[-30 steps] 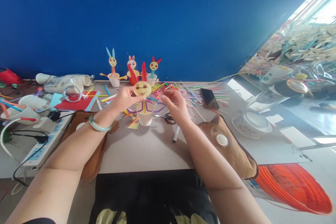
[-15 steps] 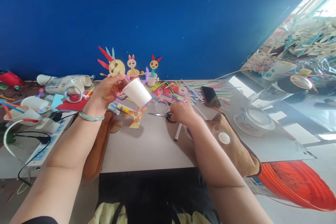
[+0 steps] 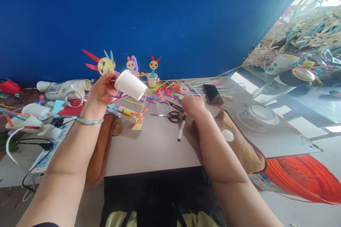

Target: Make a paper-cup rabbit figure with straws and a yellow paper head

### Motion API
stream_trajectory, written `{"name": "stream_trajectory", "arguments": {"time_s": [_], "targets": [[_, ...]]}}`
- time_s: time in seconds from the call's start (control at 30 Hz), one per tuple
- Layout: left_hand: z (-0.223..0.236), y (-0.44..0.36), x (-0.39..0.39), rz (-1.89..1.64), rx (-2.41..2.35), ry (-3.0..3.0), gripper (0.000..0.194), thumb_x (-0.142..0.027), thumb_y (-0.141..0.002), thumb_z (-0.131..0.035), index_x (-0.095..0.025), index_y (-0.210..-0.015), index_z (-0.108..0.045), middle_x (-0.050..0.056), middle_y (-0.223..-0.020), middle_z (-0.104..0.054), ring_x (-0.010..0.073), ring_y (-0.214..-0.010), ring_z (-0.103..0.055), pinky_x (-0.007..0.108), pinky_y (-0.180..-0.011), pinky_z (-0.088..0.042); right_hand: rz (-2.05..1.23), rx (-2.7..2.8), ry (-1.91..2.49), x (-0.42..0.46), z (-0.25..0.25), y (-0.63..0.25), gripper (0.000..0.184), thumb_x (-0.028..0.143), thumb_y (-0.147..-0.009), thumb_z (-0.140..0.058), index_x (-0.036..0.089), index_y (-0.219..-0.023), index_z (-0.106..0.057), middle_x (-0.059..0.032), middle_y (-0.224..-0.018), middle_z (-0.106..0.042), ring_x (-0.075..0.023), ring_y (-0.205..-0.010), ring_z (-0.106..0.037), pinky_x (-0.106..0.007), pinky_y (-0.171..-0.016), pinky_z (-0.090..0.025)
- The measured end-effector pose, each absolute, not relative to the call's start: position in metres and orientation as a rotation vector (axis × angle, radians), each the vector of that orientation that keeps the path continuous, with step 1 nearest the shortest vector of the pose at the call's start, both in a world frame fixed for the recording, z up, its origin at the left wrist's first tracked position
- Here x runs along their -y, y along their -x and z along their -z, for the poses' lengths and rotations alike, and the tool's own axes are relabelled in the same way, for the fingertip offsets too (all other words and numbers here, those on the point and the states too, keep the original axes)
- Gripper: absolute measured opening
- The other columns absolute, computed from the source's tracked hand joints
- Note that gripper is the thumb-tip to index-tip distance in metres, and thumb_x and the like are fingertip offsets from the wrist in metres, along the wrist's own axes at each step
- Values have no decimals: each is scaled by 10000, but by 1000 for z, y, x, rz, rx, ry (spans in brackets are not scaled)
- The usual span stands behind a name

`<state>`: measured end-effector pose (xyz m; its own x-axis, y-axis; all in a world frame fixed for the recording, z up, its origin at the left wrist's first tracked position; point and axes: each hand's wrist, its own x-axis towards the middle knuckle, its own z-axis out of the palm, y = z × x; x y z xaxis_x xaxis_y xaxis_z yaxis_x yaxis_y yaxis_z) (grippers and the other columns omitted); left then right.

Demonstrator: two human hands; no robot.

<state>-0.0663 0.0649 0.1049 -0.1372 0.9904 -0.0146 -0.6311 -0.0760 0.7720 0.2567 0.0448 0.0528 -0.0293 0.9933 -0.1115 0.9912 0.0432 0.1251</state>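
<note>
My left hand (image 3: 100,91) is closed on a paper-cup figure, whose white cup (image 3: 131,84) tilts to the right, its base pointing down and right. The figure's round yellow face (image 3: 106,66) with long red ears shows behind my fingers, and purple pipe cleaners stick out of it. My right hand (image 3: 194,106) is low over the table with its fingers curled; what they hold, if anything, is hidden. Black-handled scissors (image 3: 173,116) and a white marker pen (image 3: 182,129) lie just left of it. Beyond it spread loose coloured pipe cleaners (image 3: 170,88).
Two finished-looking cup figures, one with a red-eared face (image 3: 153,65), stand by the blue wall. A phone (image 3: 213,94) and a brown cushion (image 3: 239,142) lie at right. At left are a power strip (image 3: 44,159), a brown case (image 3: 98,152) and paper cups (image 3: 37,110).
My left hand has moved slightly left with the cup figure, and the cup has turned more sideways. My right hand has moved right, off the scissors' handles, which now show fully.
</note>
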Motion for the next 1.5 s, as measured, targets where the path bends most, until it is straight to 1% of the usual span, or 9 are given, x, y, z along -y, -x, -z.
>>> {"name": "stream_trajectory", "arguments": {"time_s": [0.2, 0.43, 0.63, 0.8, 0.93, 1.03, 1.17, 1.33, 1.5], "targets": [[-106, 64, -62, -1599, -722, -663, 125, -123, -866, -632, -155, -747, -649, -6, -699, -733, 113, -691, -716, 183, -684, -582, 42, -2176, -2036, -55, -36, -249, 335, 263, -830, -634, 119, -1128, -692, -206, -1167, -706, -346, -1193, -611, -441, -1015, -409], [-110, 53, -52, -1602, -678, -721, 236, -227, -938, -508, -137, -933, -726, 49, -831, -779, 187, -839, -748, 317, -853, -607, 155, -2202, -2120, -62, -21, -248, 444, 212, -823, -611, 91, -1248, -577, -216, -1185, -693, -350, -1184, -619, -442, -1002, -417], [-117, 42, -41, -1614, -701, -719, 294, -265, -964, -465, -159, -995, -737, 40, -835, -785, 204, -948, -746, 284, -847, -609, 140, -2255, -2337, -60, -29, -243, 367, 158, -906, -426, 72, -1256, -498, -225, -1074, -706, -326, -1034, -676, -407, -874, -469], [-117, 33, -33, -1575, -622, -707, 266, -279, -941, -522, -201, -1109, -713, 27, -867, -785, 230, -1042, -726, 336, -916, -594, -69, -2847, -2772, -38, -43, -229, 268, 283, -963, -358, 162, -1161, -492, -96, -893, -689, -247, -795, -657, -347, -729, -473], [-105, 21, -27, -1459, -586, -686, 278, -273, -882, -609, -199, -1134, -700, 38, -949, -781, 232, -1064, -713, 335, -950, -573, -499, -3720, -2263, -7, -50, -215, 467, 608, -983, -299, 218, -969, -556, -47, -808, -618, -190, -686, -572, -320, -652, -455], [-96, 12, -22, -1384, -612, -633, 274, -233, -832, -665, -175, -1097, -707, 34, -945, -775, 200, -1009, -721, 277, -916, -572, -744, -4055, -1647, 8, -54, -209, 534, 613, -1005, -226, 206, -970, -569, -57, -811, -583, -186, -700, -549, -331, -634, -445], [-89, 3, -16, -1289, -652, -590, 288, -252, -795, -734, -178, -1073, -710, 18, -856, -765, 165, -850, -731, 244, -823, -582, -900, -4093, -1205, 11, -58, -209, 402, 532, -1020, -334, 192, -1041, -548, -64, -844, -576, -193, -742, -549, -334, -648, -454], [-81, 0, -18, -1190, -676, -620, 291, -330, -776, -768, -181, -1021, -720, 43, -846, -765, 204, -800, -731, 279, -740, -588, -980, -4032, -1126, 11, -63, -211, 328, 479, -1022, -369, 201, -1025, -544, -63, -830, -578, -201, -729, -532, -337, -660, -443], [-77, 1, -22, -1262, -640, -614, 178, -236, -785, -742, -171, -949, -717, 18, -821, -755, 167, -780, -724, 237, -702, -582, -919, -3900, -1271, 15, -67, -213, 374, 501, -1021, -351, 198, -964, -562, -64, -798, -574, -200, -712, -509, -331, -652, -423]]}}
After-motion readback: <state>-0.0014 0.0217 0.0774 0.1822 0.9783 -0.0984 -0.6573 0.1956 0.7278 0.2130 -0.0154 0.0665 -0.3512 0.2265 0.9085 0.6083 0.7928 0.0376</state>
